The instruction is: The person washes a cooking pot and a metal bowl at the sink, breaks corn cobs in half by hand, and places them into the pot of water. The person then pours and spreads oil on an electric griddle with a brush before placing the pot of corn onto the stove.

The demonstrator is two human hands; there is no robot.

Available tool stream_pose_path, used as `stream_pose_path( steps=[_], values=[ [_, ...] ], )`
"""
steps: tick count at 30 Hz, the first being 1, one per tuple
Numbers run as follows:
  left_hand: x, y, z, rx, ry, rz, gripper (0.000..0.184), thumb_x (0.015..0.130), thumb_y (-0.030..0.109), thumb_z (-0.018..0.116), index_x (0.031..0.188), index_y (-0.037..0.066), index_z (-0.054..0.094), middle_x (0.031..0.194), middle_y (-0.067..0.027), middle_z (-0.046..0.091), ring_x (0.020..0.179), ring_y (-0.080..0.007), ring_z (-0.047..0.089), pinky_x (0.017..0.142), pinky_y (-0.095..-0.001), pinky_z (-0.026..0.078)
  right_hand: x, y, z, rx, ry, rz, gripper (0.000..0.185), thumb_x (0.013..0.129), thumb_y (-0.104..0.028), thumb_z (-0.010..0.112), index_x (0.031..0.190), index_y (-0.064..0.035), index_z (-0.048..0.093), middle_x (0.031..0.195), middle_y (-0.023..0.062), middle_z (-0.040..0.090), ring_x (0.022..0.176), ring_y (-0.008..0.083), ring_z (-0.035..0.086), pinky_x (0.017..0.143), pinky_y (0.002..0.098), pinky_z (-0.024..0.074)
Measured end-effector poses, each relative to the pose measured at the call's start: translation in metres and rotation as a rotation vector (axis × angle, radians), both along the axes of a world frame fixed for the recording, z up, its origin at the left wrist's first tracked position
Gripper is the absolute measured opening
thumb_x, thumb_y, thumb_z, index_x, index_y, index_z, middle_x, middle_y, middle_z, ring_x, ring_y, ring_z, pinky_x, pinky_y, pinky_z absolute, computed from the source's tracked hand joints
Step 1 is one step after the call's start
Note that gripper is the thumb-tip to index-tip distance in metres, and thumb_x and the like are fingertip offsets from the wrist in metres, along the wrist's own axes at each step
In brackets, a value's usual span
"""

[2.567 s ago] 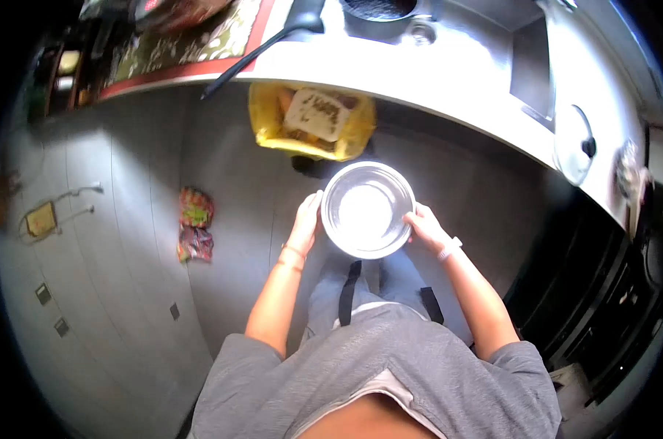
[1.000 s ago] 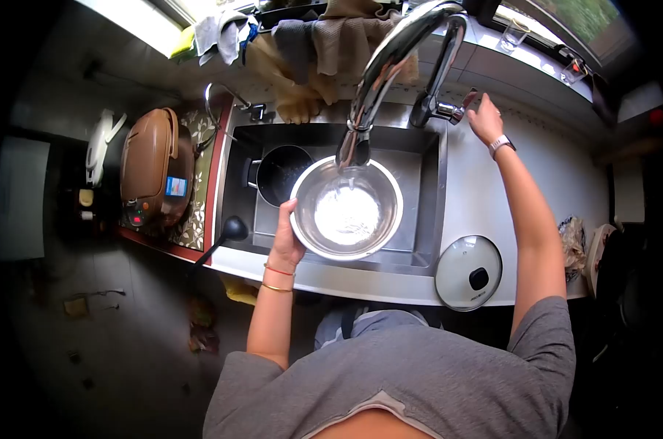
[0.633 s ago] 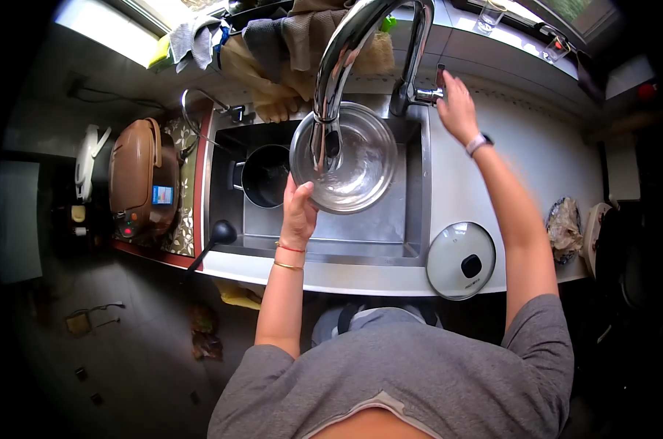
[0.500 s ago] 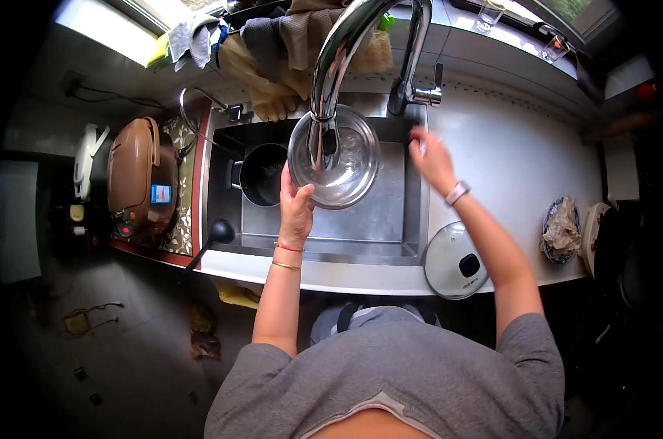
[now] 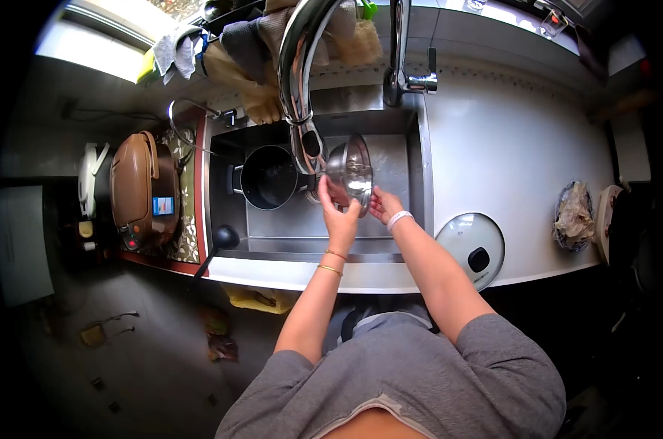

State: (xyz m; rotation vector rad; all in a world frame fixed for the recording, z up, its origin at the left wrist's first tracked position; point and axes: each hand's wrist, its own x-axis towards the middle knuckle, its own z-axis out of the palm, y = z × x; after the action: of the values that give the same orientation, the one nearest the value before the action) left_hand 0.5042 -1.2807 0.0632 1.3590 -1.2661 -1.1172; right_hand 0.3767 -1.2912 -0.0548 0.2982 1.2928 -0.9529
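Stainless-steel bowl (image 5: 351,179) tilted steeply over sink (image 5: 291,225), left hand (image 5: 339,218) gripping it; right hand (image 5: 387,207) beside rim, grip unclear. Risk: wet-looking steel could slip if left fingers slacken, striking black pot (image 5: 264,186).

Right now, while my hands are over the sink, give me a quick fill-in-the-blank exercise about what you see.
1. The left hand grips the bowl, while the pale wristband is on the ____ arm.
2. The pot sits in the sink, to the bowl's ____.
3. On the counter, the lid has a knob coloured ____.
4. The cooker's top is ____.

Missing words: right; left; black; brown.
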Motion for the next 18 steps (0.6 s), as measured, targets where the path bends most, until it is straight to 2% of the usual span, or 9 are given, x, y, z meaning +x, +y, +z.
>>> stream_pose_path(
  steps=[1, 3, 5, 7, 10, 13, 15, 17, 18],
  values=[
    [-0.004, 0.003, -0.003, -0.023, -0.054, -0.012, 0.080, 0.075, 0.000, 0.061, 0.144, 0.005, 0.023, 0.116, -0.0073, 0.048, 0.100, -0.0147, 0.050, 0.089, -0.0283, 0.043, 0.000, 0.001, -0.007, 0.004, -0.006, -0.002, 0.022, 0.087, -0.031, 0.067, 0.079, -0.0135, 0.058, 0.071, -0.0032, 0.058, 0.059, 0.0110, 0.052, 0.061, 0.0330, 0.0487],
    [-0.011, 0.006, -0.008, -0.073, -0.104, -0.046, 0.080, 0.074, -0.001, 0.062, 0.145, 0.006, 0.024, 0.115, -0.0066, 0.049, 0.098, -0.0134, 0.051, 0.086, -0.0278, 0.044, -0.004, 0.007, -0.021, 0.092, -0.016, 0.018, 0.021, 0.090, -0.032, 0.063, 0.080, -0.0141, 0.059, 0.069, -0.0038, 0.057, 0.058, 0.0105, 0.051, 0.060, 0.0343, 0.0487],
    [-0.020, 0.008, 0.008, -0.198, -0.348, -0.087, 0.082, 0.071, 0.002, 0.067, 0.143, 0.005, 0.029, 0.128, -0.0142, 0.049, 0.111, -0.0227, 0.053, 0.097, -0.0347, 0.041, -0.005, 0.012, -0.036, 0.107, 0.025, 0.044, 0.016, 0.088, -0.027, 0.063, 0.079, -0.0133, 0.060, 0.066, -0.0001, 0.057, 0.057, 0.0130, 0.052, 0.058, 0.0343, 0.0473],
    [-0.022, 0.008, 0.016, -0.243, -0.367, -0.113, 0.084, 0.067, 0.003, 0.069, 0.142, 0.005, 0.031, 0.134, -0.0183, 0.046, 0.120, -0.0301, 0.049, 0.103, -0.0385, 0.037, -0.007, 0.022, -0.044, 0.181, 0.198, 0.009, 0.012, 0.083, -0.021, 0.062, 0.078, -0.0101, 0.062, 0.066, 0.0055, 0.057, 0.057, 0.0171, 0.052, 0.056, 0.0330, 0.0446],
    [-0.012, -0.002, 0.005, -0.555, -0.606, -0.268, 0.084, 0.065, 0.003, 0.070, 0.140, 0.004, 0.034, 0.136, -0.0199, 0.044, 0.126, -0.0337, 0.044, 0.106, -0.0396, 0.035, -0.015, 0.031, -0.023, 0.248, 0.332, 0.067, 0.012, 0.081, -0.016, 0.061, 0.090, -0.0082, 0.061, 0.076, 0.0064, 0.056, 0.071, 0.0183, 0.053, 0.062, 0.0355, 0.0469],
    [0.001, -0.006, 0.007, -0.533, -0.656, -0.347, 0.081, 0.063, 0.002, 0.070, 0.138, 0.004, 0.038, 0.138, -0.0213, 0.041, 0.128, -0.0367, 0.041, 0.107, -0.0412, 0.034, -0.022, 0.046, -0.028, 0.154, 0.420, 0.231, 0.017, 0.083, -0.018, 0.058, 0.095, -0.0061, 0.061, 0.087, 0.0069, 0.057, 0.078, 0.0186, 0.053, 0.063, 0.0368, 0.0464],
    [-0.001, -0.015, 0.019, -0.234, -0.347, -0.050, 0.068, 0.071, 0.002, 0.067, 0.135, 0.005, 0.043, 0.119, -0.0115, 0.055, 0.101, -0.0202, 0.057, 0.093, -0.0302, 0.045, -0.015, 0.056, 0.033, 0.031, 0.327, 0.148, 0.023, 0.085, -0.018, 0.058, 0.104, -0.0057, 0.062, 0.100, 0.0063, 0.059, 0.087, 0.0185, 0.053, 0.069, 0.0368, 0.0481],
    [0.009, -0.038, 0.000, -0.018, 0.027, 0.118, 0.054, 0.081, 0.003, 0.063, 0.132, 0.005, 0.045, 0.108, -0.0037, 0.057, 0.089, -0.0110, 0.055, 0.081, -0.0249, 0.047, -0.011, 0.070, 0.068, -0.021, 0.293, 0.135, 0.025, 0.085, -0.018, 0.058, 0.106, -0.0062, 0.064, 0.100, 0.0048, 0.061, 0.090, 0.0170, 0.052, 0.071, 0.0330, 0.0484],
    [0.009, -0.046, 0.004, -0.036, 0.179, 0.162, 0.047, 0.083, 0.002, 0.060, 0.127, 0.003, 0.043, 0.112, -0.0070, 0.054, 0.095, -0.0138, 0.055, 0.082, -0.0271, 0.048, -0.012, 0.078, 0.084, -0.025, 0.296, 0.143, 0.025, 0.085, -0.018, 0.058, 0.106, -0.0062, 0.064, 0.100, 0.0048, 0.061, 0.090, 0.0170, 0.052, 0.071, 0.0330, 0.0484]
  ],
)
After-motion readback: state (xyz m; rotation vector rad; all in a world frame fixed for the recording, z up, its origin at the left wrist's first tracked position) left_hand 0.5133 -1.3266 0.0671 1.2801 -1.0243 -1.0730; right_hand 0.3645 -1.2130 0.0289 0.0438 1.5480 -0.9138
